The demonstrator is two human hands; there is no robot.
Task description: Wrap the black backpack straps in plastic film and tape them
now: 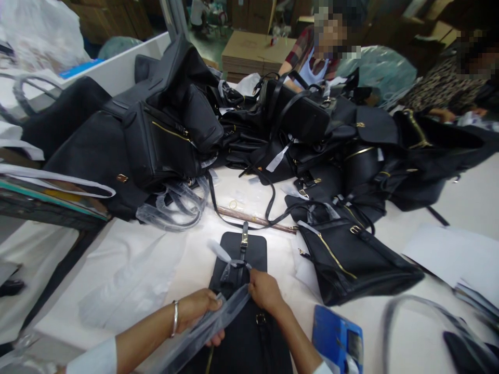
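A black handbag (241, 327) lies flat on the white table (128, 270) right in front of me, its flap with a gold buckle (244, 240) pointing away. My left hand (197, 311) is closed on a strip of clear plastic wrap (206, 330) that runs down toward my left sleeve. My right hand (265, 291) pinches the plastic-wrapped bag handle (234, 270) on top of the bag. Both hands sit close together over the bag's middle.
A heap of black handbags (273, 135) covers the far table. One bag (351, 259) lies to my right, a blue device (337, 340) at the near edge, papers (452, 254) further right. Two people sit across the table. Cardboard boxes (257, 52) stand behind.
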